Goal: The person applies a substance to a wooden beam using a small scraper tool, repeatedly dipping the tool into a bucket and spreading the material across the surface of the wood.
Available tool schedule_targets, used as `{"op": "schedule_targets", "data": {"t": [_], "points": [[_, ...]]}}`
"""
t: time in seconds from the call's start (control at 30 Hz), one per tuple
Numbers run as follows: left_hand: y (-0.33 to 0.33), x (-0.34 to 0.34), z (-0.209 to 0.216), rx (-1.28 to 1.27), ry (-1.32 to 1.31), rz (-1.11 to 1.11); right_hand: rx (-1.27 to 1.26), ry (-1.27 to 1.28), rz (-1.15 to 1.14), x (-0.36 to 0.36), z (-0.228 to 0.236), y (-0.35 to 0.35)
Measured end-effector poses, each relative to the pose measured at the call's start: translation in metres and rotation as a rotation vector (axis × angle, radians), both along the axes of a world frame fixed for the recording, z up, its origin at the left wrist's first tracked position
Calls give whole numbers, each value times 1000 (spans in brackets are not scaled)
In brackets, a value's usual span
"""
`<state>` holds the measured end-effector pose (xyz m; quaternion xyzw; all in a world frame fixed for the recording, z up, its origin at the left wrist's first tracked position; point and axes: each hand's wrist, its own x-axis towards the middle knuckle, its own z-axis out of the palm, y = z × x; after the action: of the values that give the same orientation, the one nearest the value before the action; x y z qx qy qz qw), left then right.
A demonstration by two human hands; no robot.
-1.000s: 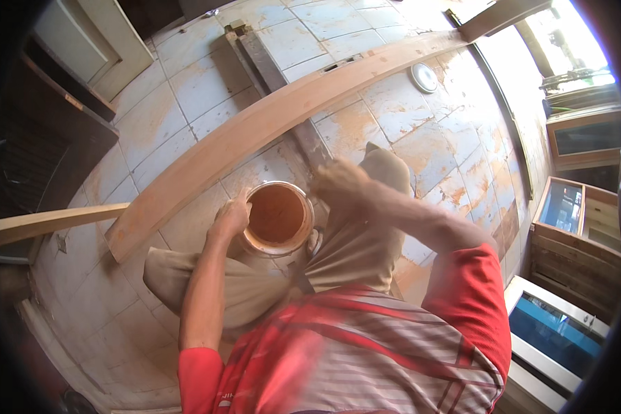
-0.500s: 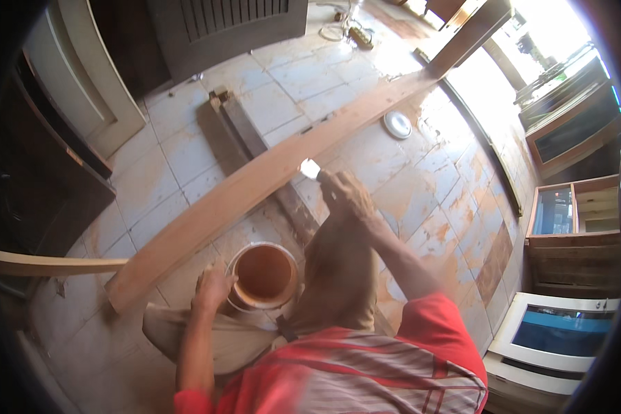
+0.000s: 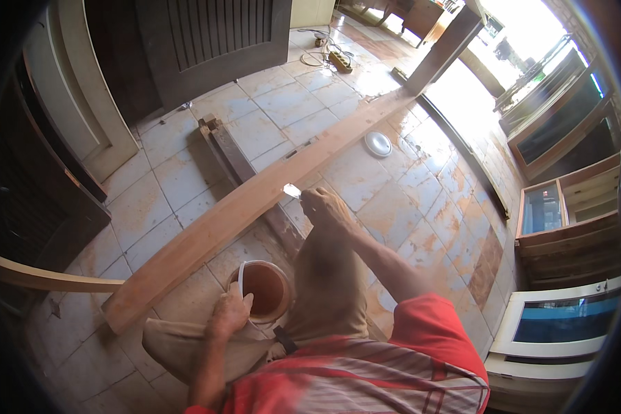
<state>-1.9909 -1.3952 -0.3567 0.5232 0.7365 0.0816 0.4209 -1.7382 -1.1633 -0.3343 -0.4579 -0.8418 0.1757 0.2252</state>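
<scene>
My right hand (image 3: 324, 207) is closed around a putty knife whose bright blade (image 3: 292, 190) reaches the near edge of a long reddish-brown plank (image 3: 214, 224). My fingers hide the knife's handle. My left hand (image 3: 230, 312) grips the near left side of a round bucket (image 3: 288, 303), thumb over the rim. A thin white strip (image 3: 241, 276) stands up beside that thumb; I cannot tell whether it is the bucket's handle. Reddish-brown material coats the inside of the bucket, which stands by my bent leg.
A dark wooden beam (image 3: 238, 162) lies under the plank, crossing it. Beyond the plank rests a round white lid (image 3: 378, 144). Dark door panels (image 3: 221, 41) stand at the far left, framed glass panels (image 3: 559, 321) at the right. A power strip (image 3: 339, 62) lies far off.
My left hand has shifted right onto the bucket's rim, and the white strip now shows beside it. My right hand and the putty knife have moved slightly left and nearer along the plank.
</scene>
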Motion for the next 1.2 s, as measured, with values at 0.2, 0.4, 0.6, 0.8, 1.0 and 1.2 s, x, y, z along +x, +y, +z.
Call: {"op": "schedule_targets", "data": {"t": [0.2,0.4,0.6,0.8,1.0,1.2], "points": [[-3,2,-7,5,-36,38,-8,-16,12,1,-2,2],[-9,5,-20,0,-84,63,-57,-54,23,4,-12,4],[-14,6,-18,32,-16,123,-122,-91,80,0,-24,15],[-21,-11,-19,150,16,42,-45,-40,97,6,-34,10],[-38,-33,-21,89,-4,-10,21,56,-111,12,-21,25],[-48,-35,-10,32,-38,-13,-267,191,-548,83,-56,19]]}}
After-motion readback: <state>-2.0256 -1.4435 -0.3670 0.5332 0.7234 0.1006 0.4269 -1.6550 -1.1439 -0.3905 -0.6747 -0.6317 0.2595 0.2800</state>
